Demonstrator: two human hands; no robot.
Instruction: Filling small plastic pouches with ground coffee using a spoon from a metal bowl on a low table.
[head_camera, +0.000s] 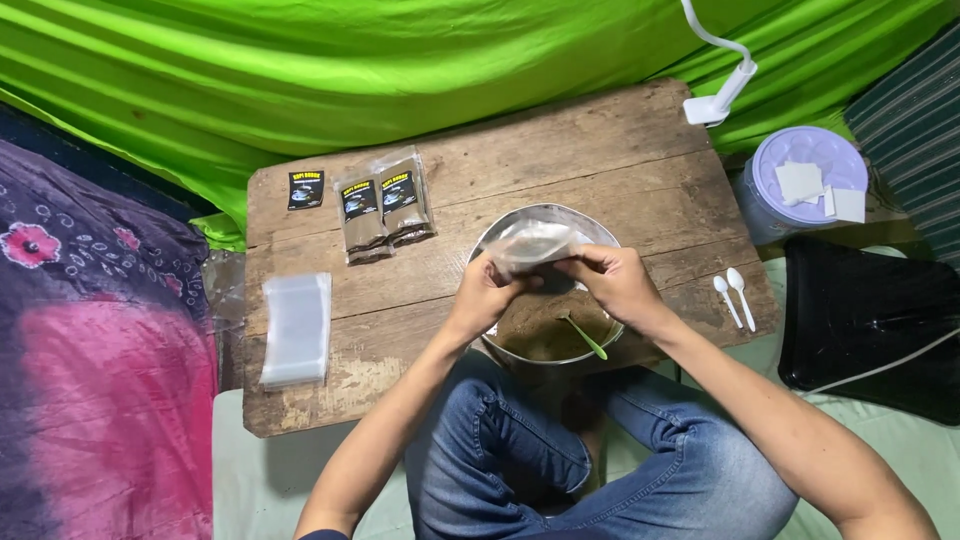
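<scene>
- Head view looks straight down on a weathered wooden board table set low in front of a person sitting cross-legged in blue jeans.
- Left hand and right hand are both raised over a round metal bowl; each pinches one side of a small clear plastic pouch, fingers closed on its edges, apparently to hold its mouth spread.
- That pouch hangs directly above the bowl, so anything spilled would fall back in.
- Inside the bowl lies brown powder, with a slim green spoon resting in it, handle leaning toward the near-right rim, within easy reach of the right hand.
- A stack of empty clear pouches sits on the left part of the table, well apart from the bowl.
- Filled packets of brown powder with black labels lie grouped at the far left, one loose black label just beside them.
- Two white plastic spoons lie together near the table's right edge.
- Beyond that edge stands a lilac-lidded tub with white paper squares on top, and a black tray lies nearer the person.
- Green cloth hangs behind the table.
</scene>
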